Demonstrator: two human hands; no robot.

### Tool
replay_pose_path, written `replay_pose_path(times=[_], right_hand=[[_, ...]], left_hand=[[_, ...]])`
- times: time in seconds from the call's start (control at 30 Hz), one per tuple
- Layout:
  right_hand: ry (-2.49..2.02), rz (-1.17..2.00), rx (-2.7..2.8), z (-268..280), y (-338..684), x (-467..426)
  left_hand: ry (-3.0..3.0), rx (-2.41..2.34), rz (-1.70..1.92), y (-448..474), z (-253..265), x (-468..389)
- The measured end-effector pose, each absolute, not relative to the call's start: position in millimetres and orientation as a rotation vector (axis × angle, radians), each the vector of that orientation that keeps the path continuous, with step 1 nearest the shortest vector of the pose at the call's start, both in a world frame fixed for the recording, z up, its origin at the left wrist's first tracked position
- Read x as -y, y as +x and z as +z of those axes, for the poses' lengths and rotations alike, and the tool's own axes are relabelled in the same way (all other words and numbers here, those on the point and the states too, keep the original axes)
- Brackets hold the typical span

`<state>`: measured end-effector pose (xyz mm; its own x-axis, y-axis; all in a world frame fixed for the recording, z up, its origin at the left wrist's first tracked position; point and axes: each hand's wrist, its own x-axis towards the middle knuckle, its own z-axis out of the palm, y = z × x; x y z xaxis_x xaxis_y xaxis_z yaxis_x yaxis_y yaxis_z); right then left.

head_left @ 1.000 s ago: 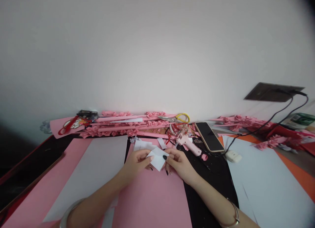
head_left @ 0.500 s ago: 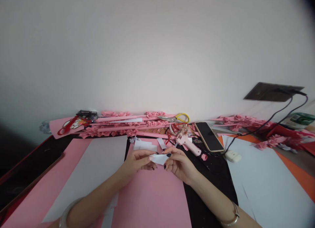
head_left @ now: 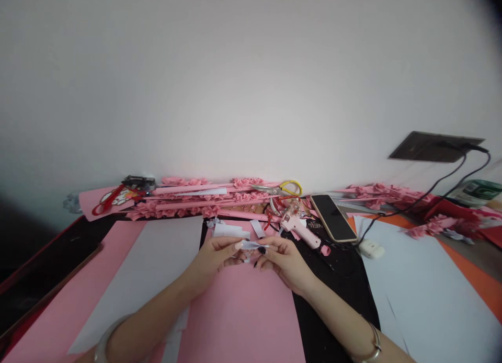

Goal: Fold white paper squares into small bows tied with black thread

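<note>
– Pale wall (head_left: 235, 91) is seen behind the worktop (head_left: 319, 342); what is laid along its foot?
– Pink paper flowers (head_left: 149, 210) are heaped there, with yellow-handled scissors (head_left: 274, 190) laid on the heap
– Where is the small white paper (head_left: 253, 245) held?
– Above the pink sheet (head_left: 243, 310): one end is pinched in the grip of the left hand (head_left: 214, 258), the other in that of the right hand (head_left: 290, 258)
– And what is set beyond the right hand?
– A pink glue gun (head_left: 301, 231) is laid there, with a phone (head_left: 334, 218) placed to its right
</note>
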<state>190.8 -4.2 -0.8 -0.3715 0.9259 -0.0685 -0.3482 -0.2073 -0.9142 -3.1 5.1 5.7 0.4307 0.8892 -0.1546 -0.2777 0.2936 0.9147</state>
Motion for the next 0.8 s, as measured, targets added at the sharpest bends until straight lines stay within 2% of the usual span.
replay_pose_path(times=[0.8], right_hand=[[-1.150, 1.264, 1.703, -1.1, 189.4, 11.4]], left_hand=[[1.452, -1.075, 0.798, 2.6, 6.5, 2.7]])
